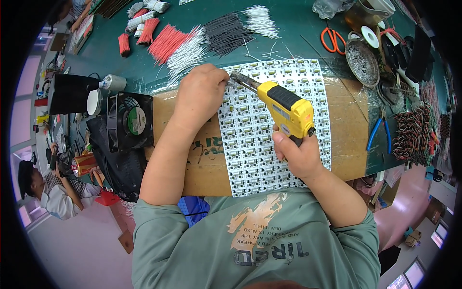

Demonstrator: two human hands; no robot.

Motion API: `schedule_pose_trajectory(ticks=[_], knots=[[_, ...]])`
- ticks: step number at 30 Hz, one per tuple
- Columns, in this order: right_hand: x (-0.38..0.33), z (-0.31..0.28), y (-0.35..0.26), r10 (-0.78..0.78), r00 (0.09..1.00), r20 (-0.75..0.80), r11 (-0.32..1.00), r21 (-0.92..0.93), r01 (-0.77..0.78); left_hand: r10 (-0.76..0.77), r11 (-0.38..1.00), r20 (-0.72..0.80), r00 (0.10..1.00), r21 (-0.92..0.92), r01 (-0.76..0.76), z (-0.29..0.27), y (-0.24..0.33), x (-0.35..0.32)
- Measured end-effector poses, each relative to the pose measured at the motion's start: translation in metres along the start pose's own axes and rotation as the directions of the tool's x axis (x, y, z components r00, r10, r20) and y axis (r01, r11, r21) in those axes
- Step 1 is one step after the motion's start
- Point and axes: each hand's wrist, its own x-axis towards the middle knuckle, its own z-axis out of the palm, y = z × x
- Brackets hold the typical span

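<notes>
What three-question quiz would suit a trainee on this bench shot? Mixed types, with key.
1. Which hand holds the yellow-and-black soldering gun over the white circuit-board panel?
2. True or false: the orange-handled scissors lie to the left of the panel.
3. Fill in: the loose wire pile between two white wire piles is ___.

Key: 1. The right hand; 2. False; 3. Black.
</notes>
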Motion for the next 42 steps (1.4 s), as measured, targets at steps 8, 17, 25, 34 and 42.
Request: schedule_pose_trajectory(ticks=[8,17,25,34,42], knots=[[-0.005,-0.002,0.005,0.001,1.0,0.017,0.978,0.207,-0.005,-0.003,1.0,-0.001,1.0,-0.011,0.003,0.0,0.0,0.0],[-0.006,-0.004,0.01,-0.095,0.995,0.031,0.978,0.192,0.087,0.008,1.0,-0.007,1.0,-0.01,-0.008,0.001,-0.001,0.0],[-0.006,-0.004,0.009,-0.106,0.994,0.036,0.978,0.185,0.097,0.013,1.0,-0.012,1.0,-0.003,-0.013,0.0,-0.001,-0.002],[-0.012,-0.003,0.003,-0.092,0.996,0.021,0.988,0.13,0.089,0.034,0.999,-0.006,0.999,0.022,-0.034,-0.003,-0.001,-0.003],[-0.013,-0.002,0.001,-0.026,1.0,0.0,1.0,0.001,0.026,0.06,0.998,-0.022,0.998,0.025,-0.059,-0.002,-0.003,-0.004]])
